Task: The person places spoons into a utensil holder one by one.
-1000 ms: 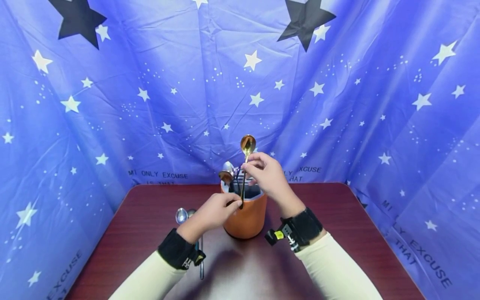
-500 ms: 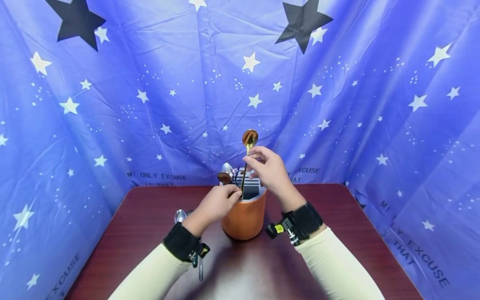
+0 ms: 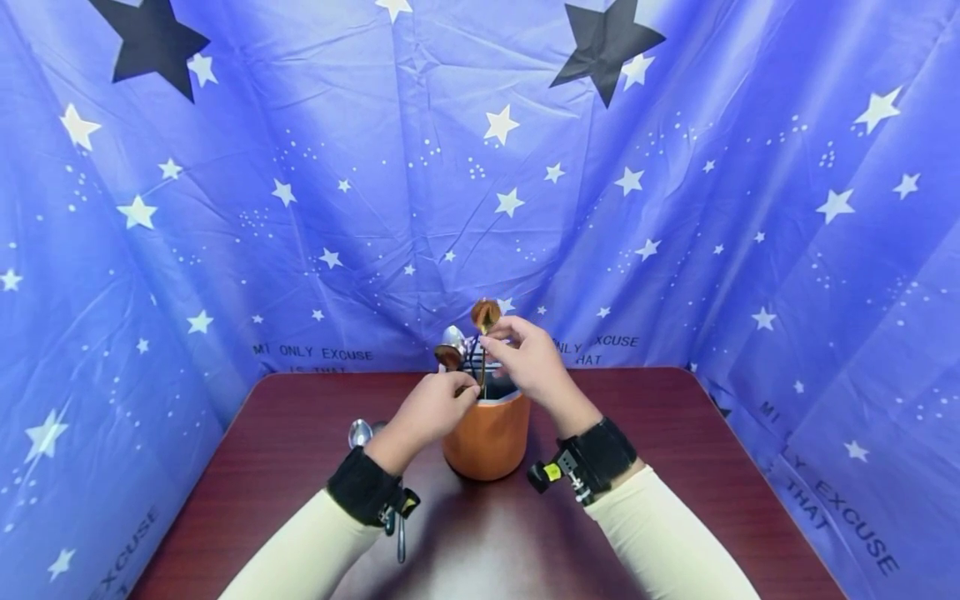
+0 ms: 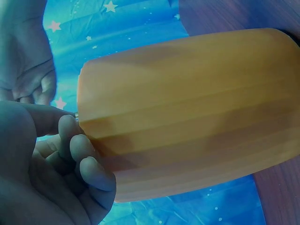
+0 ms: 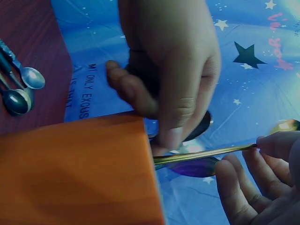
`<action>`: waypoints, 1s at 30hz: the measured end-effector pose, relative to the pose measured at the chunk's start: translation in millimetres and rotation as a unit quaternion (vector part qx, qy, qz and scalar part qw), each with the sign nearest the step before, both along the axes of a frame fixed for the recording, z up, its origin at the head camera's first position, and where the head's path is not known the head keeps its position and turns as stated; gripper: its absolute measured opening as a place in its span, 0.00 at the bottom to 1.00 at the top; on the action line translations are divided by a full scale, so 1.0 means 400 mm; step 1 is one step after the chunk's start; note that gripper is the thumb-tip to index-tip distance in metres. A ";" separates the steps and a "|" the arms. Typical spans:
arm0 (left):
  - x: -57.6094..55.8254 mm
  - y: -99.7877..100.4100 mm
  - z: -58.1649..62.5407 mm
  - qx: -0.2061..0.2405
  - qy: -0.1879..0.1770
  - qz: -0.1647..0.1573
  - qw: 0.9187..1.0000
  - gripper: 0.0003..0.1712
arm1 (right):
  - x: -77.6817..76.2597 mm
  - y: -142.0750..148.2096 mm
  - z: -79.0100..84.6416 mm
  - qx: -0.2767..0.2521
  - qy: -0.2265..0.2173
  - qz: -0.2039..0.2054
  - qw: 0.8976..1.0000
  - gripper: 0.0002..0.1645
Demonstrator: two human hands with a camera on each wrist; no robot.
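Observation:
An orange utensil holder [image 3: 486,446] stands upright on the table with several utensils in it. My right hand [image 3: 534,364] pinches a gold spoon [image 3: 485,313] just below its bowl, which points up. The spoon's handle [image 5: 206,153] runs down past the holder's rim, its lower end hidden. At the near left of the rim, my left hand [image 3: 431,408] pinches that handle low down between thumb and forefinger. Inside the holder, a silver spoon [image 3: 453,337] and a copper-coloured spoon [image 3: 448,358] lean left, behind the left hand.
Several loose spoons [image 5: 33,78] lie on the dark red table [image 3: 637,467] left of the holder, partly covered by the left forearm in the head view. A blue star-printed curtain [image 3: 420,208] hangs around the back and sides.
The gold spoon rose slightly with my right hand, then came down lower into the holder. My left hand shifted up a little to the rim. The holder stays in place.

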State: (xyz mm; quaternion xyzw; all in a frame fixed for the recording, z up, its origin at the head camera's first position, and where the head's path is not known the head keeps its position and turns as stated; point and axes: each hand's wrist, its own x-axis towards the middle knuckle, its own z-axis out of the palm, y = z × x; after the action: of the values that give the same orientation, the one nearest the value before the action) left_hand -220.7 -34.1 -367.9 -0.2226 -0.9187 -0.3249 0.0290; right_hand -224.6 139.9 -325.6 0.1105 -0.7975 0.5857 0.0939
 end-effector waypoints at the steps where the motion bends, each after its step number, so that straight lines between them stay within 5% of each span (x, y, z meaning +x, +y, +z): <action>1: 0.000 -0.001 -0.001 0.003 0.003 -0.001 1.000 0.10 | 0.000 0.000 -0.005 0.005 -0.002 -0.003 1.000 0.14; 9: 0.002 -0.024 -0.008 0.027 0.008 -0.001 1.000 0.10 | 0.013 -0.003 -0.021 0.028 -0.001 -0.011 1.000 0.11; 20: 0.026 -0.083 -0.018 0.037 -0.027 0.000 0.999 0.09 | 0.066 -0.056 -0.048 0.081 0.015 0.081 0.993 0.06; 30: 0.049 -0.125 -0.036 0.009 -0.031 0.001 0.999 0.05 | 0.088 -0.100 -0.098 0.166 0.048 0.112 0.979 0.03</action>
State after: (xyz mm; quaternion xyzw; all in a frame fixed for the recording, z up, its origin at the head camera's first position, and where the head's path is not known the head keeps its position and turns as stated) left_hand -200.9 -84.2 -382.3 -0.2111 -0.9164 -0.3400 0.0026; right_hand -189.3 99.9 -364.7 0.2414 -0.8606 0.4461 0.0459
